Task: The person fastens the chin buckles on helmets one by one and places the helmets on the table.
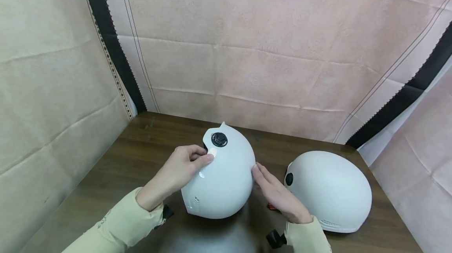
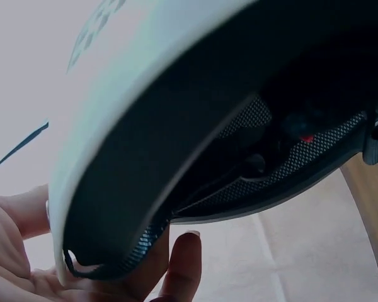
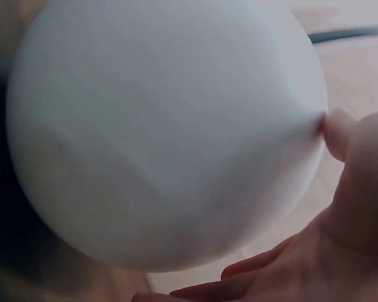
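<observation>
Helmet (image 1: 229,174) btwn L hand (image 1: 183,168) pinching its rim (image 2: 142,89) & R hand (image 1: 277,192), straight-fingered, thumb touching.

Bright head view, sheen on tabletop (image 1: 162,139), glints on held helmet (image 1: 226,178), wrist views dimmer, softly blurred

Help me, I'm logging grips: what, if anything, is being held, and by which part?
The left hand pinches the white helmet between the hands by its open edge, near the round black disc; the right hand touches its side.
</observation>
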Tool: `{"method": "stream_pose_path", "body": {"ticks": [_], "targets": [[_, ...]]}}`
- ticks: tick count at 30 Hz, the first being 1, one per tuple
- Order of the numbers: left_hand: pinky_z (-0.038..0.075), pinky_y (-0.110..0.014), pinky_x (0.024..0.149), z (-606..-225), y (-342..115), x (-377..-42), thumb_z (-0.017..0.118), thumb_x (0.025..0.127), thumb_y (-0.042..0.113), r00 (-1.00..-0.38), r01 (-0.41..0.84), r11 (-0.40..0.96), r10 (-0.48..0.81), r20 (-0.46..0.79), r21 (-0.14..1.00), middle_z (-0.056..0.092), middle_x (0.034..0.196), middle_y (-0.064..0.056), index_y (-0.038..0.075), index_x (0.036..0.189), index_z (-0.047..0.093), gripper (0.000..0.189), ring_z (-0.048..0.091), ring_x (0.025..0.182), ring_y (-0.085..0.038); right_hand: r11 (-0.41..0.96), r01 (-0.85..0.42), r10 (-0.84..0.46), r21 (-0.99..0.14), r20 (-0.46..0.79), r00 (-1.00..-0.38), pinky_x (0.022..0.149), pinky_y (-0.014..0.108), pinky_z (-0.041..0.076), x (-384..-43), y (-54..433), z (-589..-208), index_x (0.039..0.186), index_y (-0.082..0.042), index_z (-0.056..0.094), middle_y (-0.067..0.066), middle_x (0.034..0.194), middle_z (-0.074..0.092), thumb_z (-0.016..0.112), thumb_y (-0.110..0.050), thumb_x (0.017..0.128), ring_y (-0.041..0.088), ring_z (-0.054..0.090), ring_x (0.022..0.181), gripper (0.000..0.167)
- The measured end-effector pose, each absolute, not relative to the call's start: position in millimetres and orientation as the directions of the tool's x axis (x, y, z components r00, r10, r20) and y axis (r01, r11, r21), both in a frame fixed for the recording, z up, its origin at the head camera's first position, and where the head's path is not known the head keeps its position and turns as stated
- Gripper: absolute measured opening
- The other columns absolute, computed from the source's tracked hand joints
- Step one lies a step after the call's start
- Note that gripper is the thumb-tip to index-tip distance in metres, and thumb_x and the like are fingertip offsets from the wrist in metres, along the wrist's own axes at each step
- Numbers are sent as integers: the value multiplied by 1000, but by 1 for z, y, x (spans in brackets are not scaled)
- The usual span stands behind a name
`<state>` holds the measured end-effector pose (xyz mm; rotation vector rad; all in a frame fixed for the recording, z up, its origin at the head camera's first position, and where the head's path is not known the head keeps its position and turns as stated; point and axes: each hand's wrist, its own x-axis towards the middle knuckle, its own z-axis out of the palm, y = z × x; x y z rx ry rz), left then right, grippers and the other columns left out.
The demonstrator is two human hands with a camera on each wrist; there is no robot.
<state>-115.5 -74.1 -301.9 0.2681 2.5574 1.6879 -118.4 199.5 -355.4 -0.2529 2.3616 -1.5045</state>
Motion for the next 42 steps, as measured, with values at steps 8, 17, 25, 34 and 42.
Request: {"method": "stream_pose_path", "body": {"ticks": [8, 17, 25, 34, 42], "targets": [[53, -41, 80, -299, -78, -113, 63, 96, 28, -984, 103, 406, 176, 33, 908, 69, 104, -8, 2, 116, 64, 33, 64, 91, -19, 247, 140, -485, -959, -247, -839, 103, 48, 40, -138, 203, -376, 147, -15, 41, 8, 136, 55, 17, -70, 95, 26, 55, 123, 79], [50, -41, 79, -297, -78, -109, 59, 98, 30, -979, 202, 599, 128, 157, 774, 68, 97, -2, 10, 119, 54, 30, 61, 89, -17, 188, 151, -402, -970, -217, -890, 99, 46, 44, -134, 199, -377, 140, -5, 43, 14, 127, 57, 29, -67, 96, 27, 60, 115, 77], [41, -44, 82, -303, -76, -107, 67, 93, 25, -898, 378, 732, 140, 418, 567, 57, 110, -11, 4, 127, 54, 42, 53, 95, -24, 186, 164, -390, -969, -225, -893, 99, 46, 44, -133, 197, -379, 143, -3, 42, 15, 127, 60, 31, -66, 96, 26, 58, 118, 79], [42, -47, 79, -310, -74, -101, 60, 96, 35, -790, 482, 851, 318, 525, 210, 57, 104, -13, 3, 139, 52, 54, 50, 95, -31, 88, 239, -415, -967, -253, -874, 100, 43, 43, -137, 192, -379, 140, -2, 47, 14, 127, 58, 31, -68, 96, 26, 58, 117, 81], [42, -47, 80, -314, -71, -100, 58, 89, 60, -767, 431, 896, 300, 568, 109, 54, 105, -21, -4, 140, 47, 83, 49, 94, -36, -19, 313, -445, -949, -273, -853, 99, 45, 42, -139, 186, -383, 138, -3, 49, 16, 127, 59, 29, -69, 95, 28, 57, 118, 81]]}}
